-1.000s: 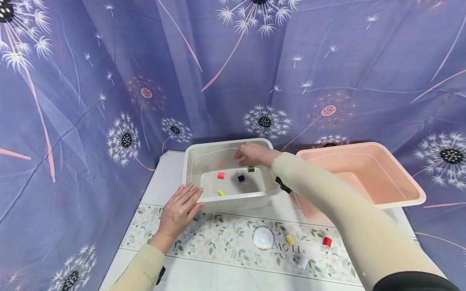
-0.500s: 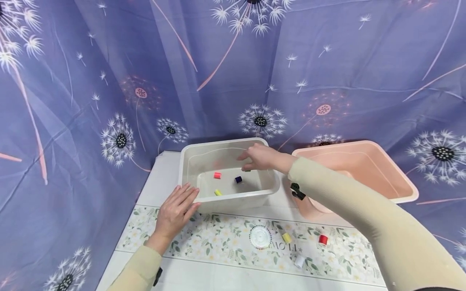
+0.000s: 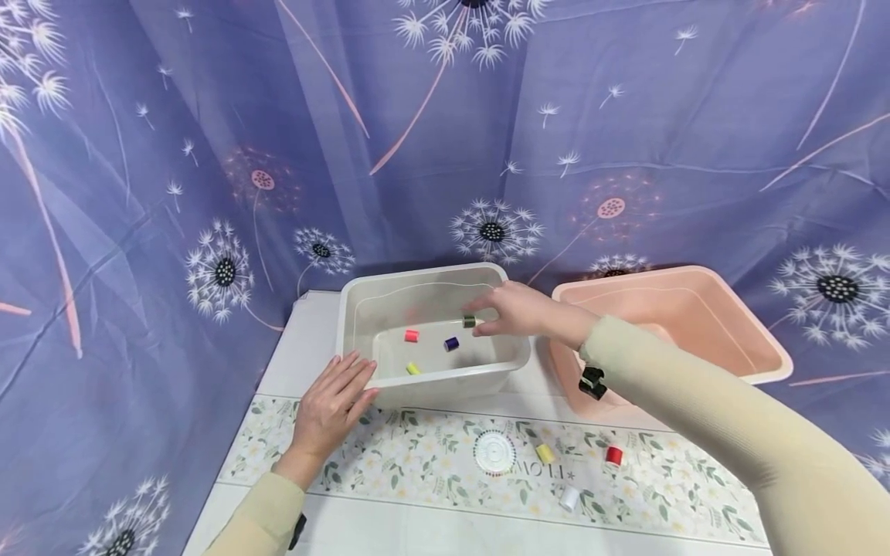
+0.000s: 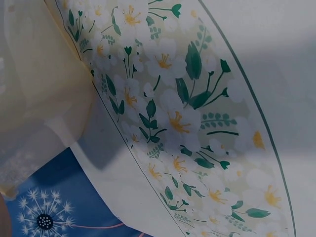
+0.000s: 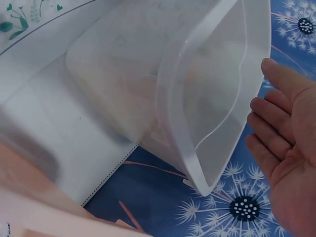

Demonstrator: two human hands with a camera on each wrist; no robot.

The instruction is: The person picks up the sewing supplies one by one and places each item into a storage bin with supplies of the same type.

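My left hand [image 3: 327,409] lies with straight fingers on the front left corner of a pale grey plastic bin [image 3: 445,375]. Above the bin's right end is my right hand [image 3: 518,309], its fingers spread loosely. An olive green thread spool [image 3: 469,321] shows between its thumb and fingers in the head view, lying in the bin. The right wrist view has the right palm [image 5: 294,163] beside the bin's rim, with nothing in its fingers. Also inside the bin are a pink-red spool [image 3: 412,336], a navy spool [image 3: 451,344] and a yellow spool [image 3: 413,368].
A peach bin [image 3: 716,324] stands to the right, partly behind my right arm. On the floral mat lie a round pin wheel [image 3: 494,452], a pale yellow spool [image 3: 545,453], a red spool [image 3: 614,455] and a white spool [image 3: 569,498]. A dandelion-patterned curtain [image 3: 417,193] hangs behind.
My right hand has drawn back to the right within the bin, and the olive spool shows again after being mostly covered. The left hand stays on the rim. The head view has shifted slightly.
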